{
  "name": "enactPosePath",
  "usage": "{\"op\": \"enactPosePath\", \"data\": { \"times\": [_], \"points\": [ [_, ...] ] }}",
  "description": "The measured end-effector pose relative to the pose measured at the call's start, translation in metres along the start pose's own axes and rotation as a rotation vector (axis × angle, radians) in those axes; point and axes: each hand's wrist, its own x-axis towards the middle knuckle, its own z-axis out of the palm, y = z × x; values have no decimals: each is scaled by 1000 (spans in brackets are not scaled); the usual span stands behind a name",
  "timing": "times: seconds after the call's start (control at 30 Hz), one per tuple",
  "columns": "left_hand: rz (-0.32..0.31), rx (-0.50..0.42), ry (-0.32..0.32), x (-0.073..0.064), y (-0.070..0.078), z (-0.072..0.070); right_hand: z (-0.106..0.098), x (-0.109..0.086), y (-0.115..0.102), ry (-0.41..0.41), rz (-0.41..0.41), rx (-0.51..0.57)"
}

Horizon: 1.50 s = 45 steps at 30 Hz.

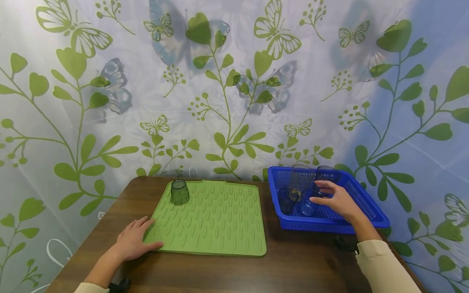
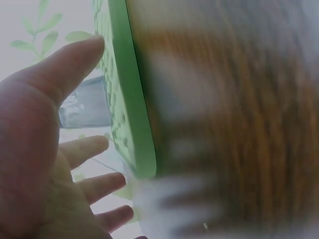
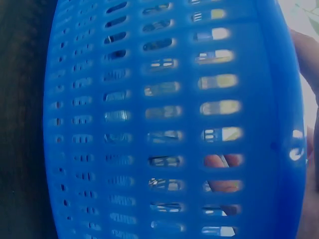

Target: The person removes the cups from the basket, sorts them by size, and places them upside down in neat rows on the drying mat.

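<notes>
A green ribbed drying mat (image 1: pixel 216 221) lies on the table. My left hand (image 1: pixel 133 240) rests at its front left corner, fingers spread and thumb on the edge. In the left wrist view, the thumb (image 2: pixel 75 62) touches the mat's rim. A green-tinted glass (image 1: pixel 180 192) stands upside down at the mat's back left. My right hand (image 1: pixel 340 201) reaches over a blue plastic basket (image 1: pixel 329 224), thumb and fingers apart beside a small blue glass (image 1: pixel 308 208). Through the basket's slots, the right wrist view shows parts of fingers (image 3: pixel 222 185); contact with a glass cannot be made out.
Inside the basket are a dark glass (image 1: pixel 287 201), a tall clear glass (image 1: pixel 301 179) and another glass (image 1: pixel 327 174) at the back. A patterned curtain (image 1: pixel 234 89) hangs behind the brown wooden table (image 1: pixel 220 272).
</notes>
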Motion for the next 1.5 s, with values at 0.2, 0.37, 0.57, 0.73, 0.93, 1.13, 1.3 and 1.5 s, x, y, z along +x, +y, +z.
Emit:
{"op": "enactPosePath", "data": {
  "times": [0.2, 0.37, 0.57, 0.73, 0.93, 1.13, 1.3, 1.5],
  "points": [
    [83, -72, 88, -4, 15, 6, -4, 3, 5, -39, 12, 3],
    [143, -160, 153, -8, 29, 12, -6, 6, 8, -72, 11, -2],
    [267, -248, 230, -12, 50, 22, -4, 7, 10, -89, 37, -23],
    [336, -300, 263, -17, 70, 31, -5, 10, 15, -114, 50, -36],
    [313, -379, 202, -27, 90, 37, -6, 14, 19, -160, 60, -66],
    [315, -461, 132, -37, 108, 40, -8, 20, 22, -200, 85, -74],
    [348, -507, 94, -45, 118, 42, -7, 23, 25, -230, 77, -43],
    [383, -584, 41, -49, 127, 48, -4, 26, 33, -271, 67, 25]
  ]
}}
